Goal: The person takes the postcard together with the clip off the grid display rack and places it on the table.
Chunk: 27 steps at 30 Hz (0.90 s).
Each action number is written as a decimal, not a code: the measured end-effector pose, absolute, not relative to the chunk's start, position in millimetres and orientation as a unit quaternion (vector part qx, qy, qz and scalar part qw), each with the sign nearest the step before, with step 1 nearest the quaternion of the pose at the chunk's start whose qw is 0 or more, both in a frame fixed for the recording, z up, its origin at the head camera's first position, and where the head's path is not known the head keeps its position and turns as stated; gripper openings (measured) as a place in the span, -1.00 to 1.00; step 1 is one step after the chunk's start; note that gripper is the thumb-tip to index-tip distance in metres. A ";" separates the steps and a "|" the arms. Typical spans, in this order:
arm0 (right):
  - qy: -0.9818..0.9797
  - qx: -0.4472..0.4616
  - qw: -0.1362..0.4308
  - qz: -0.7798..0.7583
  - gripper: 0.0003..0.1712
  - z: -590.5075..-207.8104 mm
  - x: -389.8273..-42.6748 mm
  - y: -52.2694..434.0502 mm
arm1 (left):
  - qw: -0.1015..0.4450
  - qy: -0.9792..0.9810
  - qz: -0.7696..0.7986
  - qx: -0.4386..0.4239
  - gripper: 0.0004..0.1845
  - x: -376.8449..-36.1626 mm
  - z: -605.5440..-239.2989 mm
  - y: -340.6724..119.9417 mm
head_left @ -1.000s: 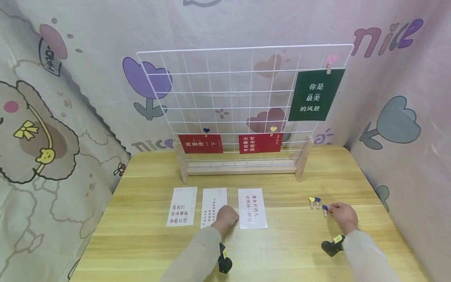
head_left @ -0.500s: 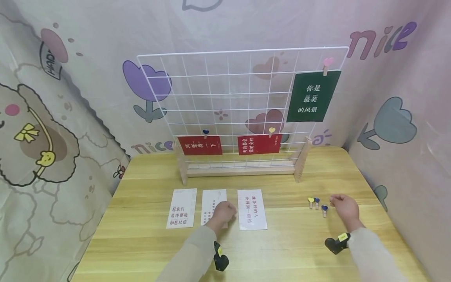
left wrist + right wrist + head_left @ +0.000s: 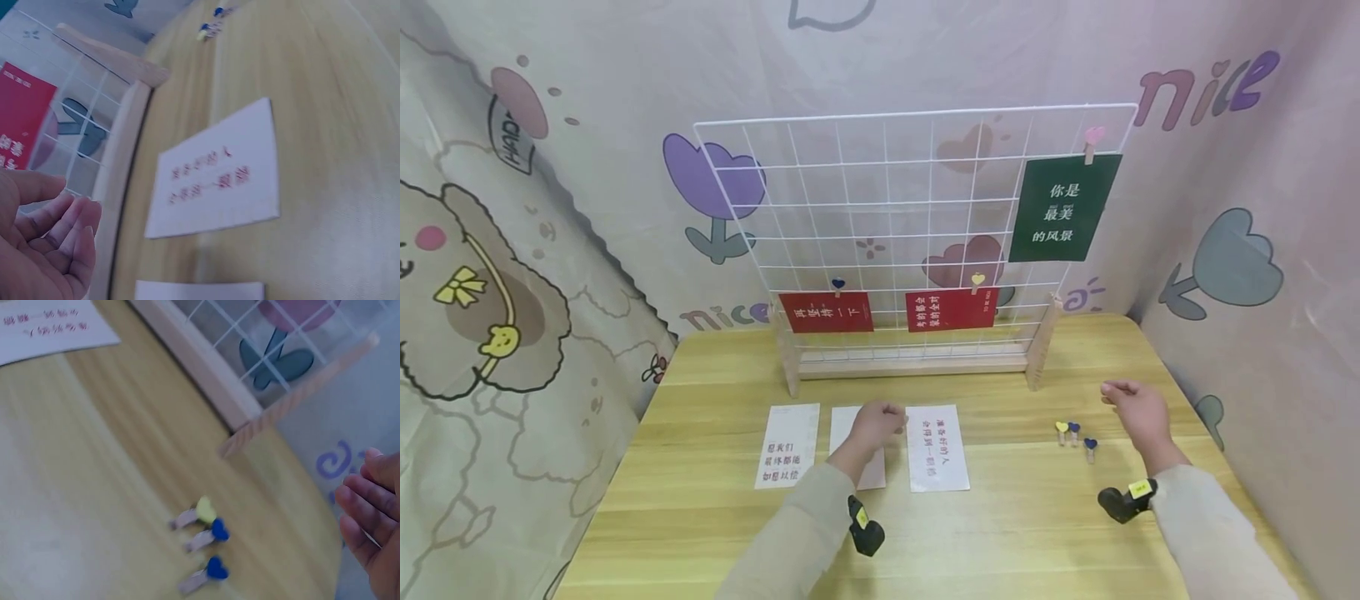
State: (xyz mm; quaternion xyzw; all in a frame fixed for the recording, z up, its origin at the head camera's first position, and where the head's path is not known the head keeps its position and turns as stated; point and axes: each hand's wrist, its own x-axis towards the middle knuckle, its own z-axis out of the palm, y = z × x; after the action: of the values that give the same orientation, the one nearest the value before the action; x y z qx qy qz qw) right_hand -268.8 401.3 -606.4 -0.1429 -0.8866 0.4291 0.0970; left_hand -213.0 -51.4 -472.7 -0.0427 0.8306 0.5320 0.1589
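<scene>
My left hand (image 3: 874,427) hovers over the middle white card (image 3: 871,475), covering part of it. In the left wrist view its fingers hang loosely curled around nothing. The right white card (image 3: 938,450) lies just beside it, and the left white card (image 3: 786,446) lies farther left. My right hand (image 3: 1138,414) is raised behind and right of three heart clothespins: a yellow one (image 3: 1062,428), a blue one (image 3: 1075,430) and another blue one (image 3: 1091,447) set a little apart. Its fingers are relaxed with nothing between them, as the right wrist view shows.
A white wire grid (image 3: 887,182) on a wooden stand (image 3: 917,365) rises at the back of the table (image 3: 1000,533). Clipped to it are a green card (image 3: 1066,208), a left red card (image 3: 826,313) and a right red card (image 3: 951,310). Printed cloth (image 3: 1247,350) hangs around.
My right hand has let go of the nearer blue clothespin and lifted away, up and to the right. My left hand has risen slightly forward off the table.
</scene>
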 end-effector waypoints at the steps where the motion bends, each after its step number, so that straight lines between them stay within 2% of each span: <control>1: -0.885 -0.141 0.099 0.432 -0.30 -606.6 -273.1 401.4 | 0.154 0.830 0.534 -0.041 -0.83 -214.8 -470.6 -50.6; 11: -0.875 -0.118 0.130 0.450 -0.42 -602.5 -320.4 412.3 | 0.138 0.822 0.551 -0.026 -0.80 -225.6 -447.9 -43.6; 14: -0.865 -0.113 0.118 0.474 -0.47 -587.0 -329.8 413.2 | 0.134 0.820 0.556 -0.023 -0.83 -228.2 -440.6 -41.8; 21: -0.790 -0.062 0.101 0.601 -0.67 -480.1 -301.2 365.1 | 0.127 0.817 0.562 -0.009 -0.84 -235.9 -421.1 -36.1; 27: -0.831 -0.071 0.119 0.539 -0.48 -387.0 -257.8 309.6 | 0.113 0.809 0.577 -0.003 -0.82 -243.4 -407.8 -31.5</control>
State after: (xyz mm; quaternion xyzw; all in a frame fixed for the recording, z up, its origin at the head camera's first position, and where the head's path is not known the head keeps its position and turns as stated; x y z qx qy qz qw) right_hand -257.8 309.6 -387.0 -0.0710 -0.8311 0.5386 0.1186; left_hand -243.4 -31.5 -407.8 -0.0028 0.8092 0.5765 0.1134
